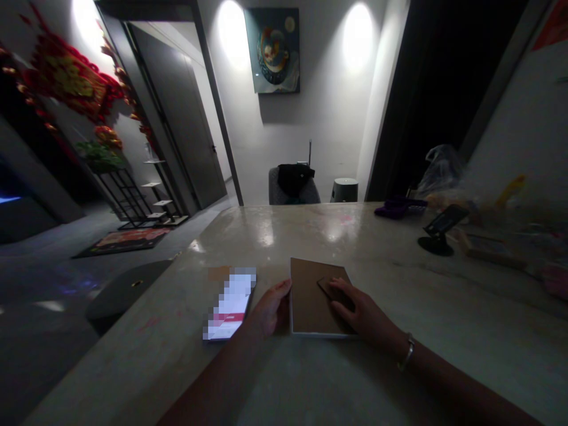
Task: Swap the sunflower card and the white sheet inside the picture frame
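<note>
A rectangular picture frame [308, 307] lies on the table in front of me, its brown backing up and a thin white rim along its edges. My left hand [271, 307] holds its left edge; the thumb shows at the rim, and the other fingers are partly hidden. Across the right part of the backing rests my right hand [350, 305], its fingers stretched out and the thumb apart. Beside those fingertips a dark, angled line [323, 288] looks like the outline of a stand flap. Left of my left hand lies a phone [233, 305] with a lit, blurred-out screen.
The pale stone table [266, 378] reaches forward to a chair [275, 189] with a black bag [295, 177] on it. At right stand a black phone holder [437, 236], a purple item [394, 207] and a plastic bag [444, 171]. A dark stool [128, 290] is at left.
</note>
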Available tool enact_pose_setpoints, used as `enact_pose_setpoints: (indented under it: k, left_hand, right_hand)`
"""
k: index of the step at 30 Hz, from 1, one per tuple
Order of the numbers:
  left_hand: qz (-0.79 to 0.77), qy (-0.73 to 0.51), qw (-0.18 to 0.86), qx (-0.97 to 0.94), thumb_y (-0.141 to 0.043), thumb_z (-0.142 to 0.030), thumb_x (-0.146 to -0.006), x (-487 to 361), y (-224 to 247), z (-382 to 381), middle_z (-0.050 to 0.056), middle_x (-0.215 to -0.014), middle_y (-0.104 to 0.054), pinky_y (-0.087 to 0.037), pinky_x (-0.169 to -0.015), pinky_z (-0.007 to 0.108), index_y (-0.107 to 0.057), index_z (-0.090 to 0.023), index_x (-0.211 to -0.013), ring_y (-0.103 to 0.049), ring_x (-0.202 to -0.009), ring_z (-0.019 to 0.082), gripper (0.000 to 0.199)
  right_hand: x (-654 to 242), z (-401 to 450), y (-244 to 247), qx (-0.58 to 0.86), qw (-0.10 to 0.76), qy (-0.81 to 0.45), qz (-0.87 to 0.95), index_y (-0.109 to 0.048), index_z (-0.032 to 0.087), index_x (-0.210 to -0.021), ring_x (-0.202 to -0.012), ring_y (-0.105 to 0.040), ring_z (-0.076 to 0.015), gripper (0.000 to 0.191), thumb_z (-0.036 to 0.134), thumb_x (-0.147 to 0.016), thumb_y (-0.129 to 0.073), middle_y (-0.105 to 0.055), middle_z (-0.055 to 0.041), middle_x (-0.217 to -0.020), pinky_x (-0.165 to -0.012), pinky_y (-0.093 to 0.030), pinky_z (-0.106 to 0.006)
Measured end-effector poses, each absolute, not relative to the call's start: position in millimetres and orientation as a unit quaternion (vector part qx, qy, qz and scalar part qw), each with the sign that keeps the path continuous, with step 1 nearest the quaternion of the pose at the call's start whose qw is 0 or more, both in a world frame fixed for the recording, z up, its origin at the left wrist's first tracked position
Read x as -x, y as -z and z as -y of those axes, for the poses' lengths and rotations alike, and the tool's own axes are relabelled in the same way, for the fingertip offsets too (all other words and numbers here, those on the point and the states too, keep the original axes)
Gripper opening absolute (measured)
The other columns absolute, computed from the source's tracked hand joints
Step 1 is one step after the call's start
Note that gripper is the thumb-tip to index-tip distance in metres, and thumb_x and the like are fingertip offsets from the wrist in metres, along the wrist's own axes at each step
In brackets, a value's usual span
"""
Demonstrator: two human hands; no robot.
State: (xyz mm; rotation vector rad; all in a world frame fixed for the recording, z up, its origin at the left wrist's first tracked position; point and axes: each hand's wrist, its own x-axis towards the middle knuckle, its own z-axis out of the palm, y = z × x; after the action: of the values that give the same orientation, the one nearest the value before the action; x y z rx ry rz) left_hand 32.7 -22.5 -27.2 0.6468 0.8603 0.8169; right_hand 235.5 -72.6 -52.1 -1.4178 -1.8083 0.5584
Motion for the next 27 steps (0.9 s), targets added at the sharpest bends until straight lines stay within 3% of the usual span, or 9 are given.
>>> enact_pose_setpoints:
  k: [8, 15, 20, 27]
  left_hand:
    - [-0.412, -0.392, 0.768, -0.296, -0.053, -0.024, -0.076, -33.3, 28.6, 23.1, 0.009, -0.078, -0.069, -0.049, -0.068, 0.035, -0.06, -0.015, -0.091, -0.064, -0.075, 0.023, 0.019]
    - [-0.397, -0.428, 0.759, -0.289, -0.052, -0.023, -0.076, -35.5, 28.9, 18.2, 0.008, -0.078, -0.068, -0.049, -0.067, 0.033, -0.06, -0.014, -0.093, -0.064, -0.078, 0.022, 0.021]
    - [-0.435, -0.503, 0.696, -0.271, -0.052, -0.013, -0.075, -35.2, 29.2, 8.6, 0.003, -0.072, -0.067, -0.049, -0.065, 0.026, -0.061, -0.015, -0.085, -0.064, -0.074, 0.017, 0.014]
    - [-0.435, -0.502, 0.703, -0.253, -0.056, -0.016, -0.074, -34.8, 29.9, 7.1, 0.001, -0.069, -0.066, -0.048, -0.063, 0.026, -0.06, -0.017, -0.082, -0.063, -0.07, 0.016, 0.009]
  right_hand:
    - [-235.1, 73.6, 48.6, 0.552, 0.371, -0.229, 0.711, -0.047, 0.023, -0.119, -0.119, -0.04, -0.021, 0.044, 0.03, -0.076, -0.052, -0.048, -0.0075, -0.127, -0.099, -0.032, -0.041]
    - [-234.5, 74.5, 40.2, 0.535, 0.361, -0.232, 0.728, -0.051, 0.025, -0.114, -0.11, -0.05, -0.0213, 0.04, 0.025, -0.074, -0.054, -0.053, -0.0067, -0.121, -0.095, -0.037, -0.043]
    - [-233.4, 75.0, 39.9, 0.525, 0.336, -0.189, 0.759, -0.053, 0.028, -0.109, -0.108, -0.05, -0.0233, 0.037, 0.025, -0.073, -0.056, -0.056, -0.0048, -0.117, -0.098, -0.025, -0.053]
    - [-232.9, 75.1, 41.7, 0.496, 0.358, -0.203, 0.764, -0.056, 0.024, -0.105, -0.107, -0.05, -0.0203, 0.032, 0.021, -0.074, -0.054, -0.055, -0.0068, -0.117, -0.092, -0.039, -0.042]
